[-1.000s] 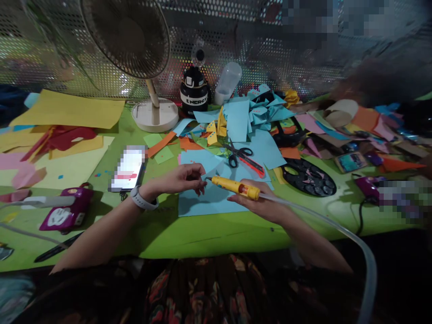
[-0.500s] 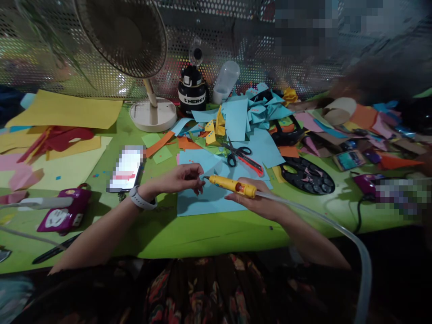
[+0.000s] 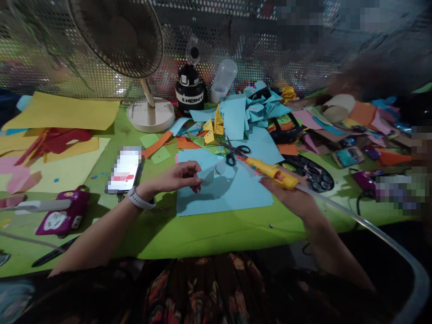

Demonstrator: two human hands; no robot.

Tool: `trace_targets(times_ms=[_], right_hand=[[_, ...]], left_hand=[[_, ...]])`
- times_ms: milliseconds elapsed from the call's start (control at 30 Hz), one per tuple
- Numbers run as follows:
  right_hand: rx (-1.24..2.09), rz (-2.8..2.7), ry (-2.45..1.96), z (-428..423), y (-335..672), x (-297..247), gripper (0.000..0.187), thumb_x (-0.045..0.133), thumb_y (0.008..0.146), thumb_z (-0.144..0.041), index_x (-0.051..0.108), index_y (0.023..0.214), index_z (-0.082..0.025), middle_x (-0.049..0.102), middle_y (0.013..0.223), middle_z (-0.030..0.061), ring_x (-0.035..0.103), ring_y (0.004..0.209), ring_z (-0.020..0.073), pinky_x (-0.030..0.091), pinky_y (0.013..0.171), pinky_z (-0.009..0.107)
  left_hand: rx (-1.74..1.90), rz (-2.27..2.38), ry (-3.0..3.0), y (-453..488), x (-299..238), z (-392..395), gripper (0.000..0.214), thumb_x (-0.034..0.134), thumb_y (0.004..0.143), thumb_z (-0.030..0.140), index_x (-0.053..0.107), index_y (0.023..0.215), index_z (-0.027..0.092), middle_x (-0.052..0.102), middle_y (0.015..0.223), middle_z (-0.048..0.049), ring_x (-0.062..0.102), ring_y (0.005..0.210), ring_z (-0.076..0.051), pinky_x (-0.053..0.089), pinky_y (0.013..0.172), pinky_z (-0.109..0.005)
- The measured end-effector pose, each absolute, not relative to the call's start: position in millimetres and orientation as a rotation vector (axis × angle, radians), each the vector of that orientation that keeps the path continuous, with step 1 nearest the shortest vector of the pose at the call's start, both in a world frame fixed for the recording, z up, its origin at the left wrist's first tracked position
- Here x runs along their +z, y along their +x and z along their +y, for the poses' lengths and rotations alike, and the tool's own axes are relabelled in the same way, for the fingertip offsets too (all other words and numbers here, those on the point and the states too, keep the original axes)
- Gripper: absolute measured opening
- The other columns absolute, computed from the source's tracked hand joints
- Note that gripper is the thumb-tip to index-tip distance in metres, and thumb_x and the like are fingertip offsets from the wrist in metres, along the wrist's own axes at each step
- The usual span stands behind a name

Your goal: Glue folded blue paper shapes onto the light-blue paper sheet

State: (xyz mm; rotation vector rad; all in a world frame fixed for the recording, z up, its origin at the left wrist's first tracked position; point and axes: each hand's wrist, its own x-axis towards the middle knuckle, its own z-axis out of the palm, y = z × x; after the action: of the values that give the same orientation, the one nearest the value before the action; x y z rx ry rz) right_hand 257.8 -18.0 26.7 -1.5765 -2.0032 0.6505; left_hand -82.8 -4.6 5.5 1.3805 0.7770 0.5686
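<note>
Pinching blue paper piece (image 3: 208, 173), left hand (image 3: 184, 176) angled inward; right hand (image 3: 294, 198) curled around yellow tool (image 3: 266, 169).

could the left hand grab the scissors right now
Probably not without freeing its fingers: the left hand seems to pinch a piece of blue paper. The scissors lie beyond it, uncovered at the handles, but the right hand holds a yellow tool close beside them.
</note>
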Motion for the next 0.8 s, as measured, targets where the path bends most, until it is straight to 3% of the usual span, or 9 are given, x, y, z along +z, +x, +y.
trace_targets(times_ms=[100, 267, 400, 567, 700, 800], right_hand=[[0.189, -1.941, -2.037, -11.3, 308.9, 27.2, 0.033, 0.054, 0.088, -0.057, 0.053, 0.091, -0.024, 0.062, 0.094, 0.0113, 0.057, 0.090, 0.0274, 0.040, 0.076, 0.038], [-0.089, -1.872, -2.375, -0.5, 388.2, -1.0, 0.037, 0.052, 0.089, -0.041, 0.056, 0.114, -0.015, 0.060, 0.111, 0.0223, 0.055, 0.104, 0.0309, 0.039, 0.083, 0.039], [-0.048, -1.995, -2.332, 2.1, 409.9, -18.6, 0.052, 0.054, 0.088, -0.039, 0.052, 0.130, -0.009, 0.062, 0.114, 0.0216, 0.053, 0.110, 0.0305, 0.039, 0.088, 0.036], [0.056, -2.150, -2.310, 2.4, 403.8, -10.4, 0.050, 0.054, 0.087, -0.033, 0.056, 0.131, -0.008, 0.060, 0.122, 0.0228, 0.057, 0.106, 0.0280, 0.040, 0.088, 0.034], [-0.227, -2.101, -2.386, 2.1, 388.7, -4.7, 0.050, 0.045, 0.092, -0.040, 0.057, 0.131, -0.011, 0.058, 0.129, 0.0219, 0.053, 0.116, 0.0324, 0.036, 0.093, 0.040], [-0.445, -2.048, -2.308, 4.9, 375.4, -10.7, 0.061, 0.036, 0.096, -0.050, 0.053, 0.136, -0.008, 0.046, 0.144, 0.0249, 0.042, 0.130, 0.0350, 0.030, 0.101, 0.043]], left_hand=[[0.560, 0.798, 1.381, -84.7, 6.2, -2.6, 0.027, 0.070, 0.086, 0.033, 0.049, 0.090, 0.017, 0.072, 0.076, -0.0035, 0.071, 0.070, -0.015, 0.058, 0.068, -0.027], [0.545, 0.848, 1.464, -89.4, 14.1, 0.4, 0.027, 0.070, 0.085, 0.034, 0.050, 0.091, 0.017, 0.073, 0.076, -0.0036, 0.071, 0.068, -0.014, 0.057, 0.067, -0.026], [0.585, 0.899, 1.477, -93.7, 22.1, 0.8, 0.030, 0.072, 0.083, 0.037, 0.051, 0.090, 0.016, 0.073, 0.075, -0.0040, 0.071, 0.069, -0.015, 0.057, 0.066, -0.027], [0.569, 0.906, 1.507, -95.9, 23.9, -0.1, 0.030, 0.071, 0.085, 0.038, 0.051, 0.092, 0.016, 0.073, 0.074, -0.0043, 0.071, 0.069, -0.015, 0.057, 0.066, -0.026], [0.569, 0.911, 1.532, -97.5, 24.1, -0.3, 0.029, 0.070, 0.085, 0.038, 0.052, 0.093, 0.016, 0.073, 0.075, -0.0042, 0.071, 0.070, -0.015, 0.057, 0.067, -0.026], [0.599, 0.926, 1.545, -99.9, 25.4, 0.0, 0.028, 0.069, 0.086, 0.037, 0.052, 0.093, 0.016, 0.073, 0.075, -0.0039, 0.071, 0.069, -0.015, 0.057, 0.066, -0.025]])
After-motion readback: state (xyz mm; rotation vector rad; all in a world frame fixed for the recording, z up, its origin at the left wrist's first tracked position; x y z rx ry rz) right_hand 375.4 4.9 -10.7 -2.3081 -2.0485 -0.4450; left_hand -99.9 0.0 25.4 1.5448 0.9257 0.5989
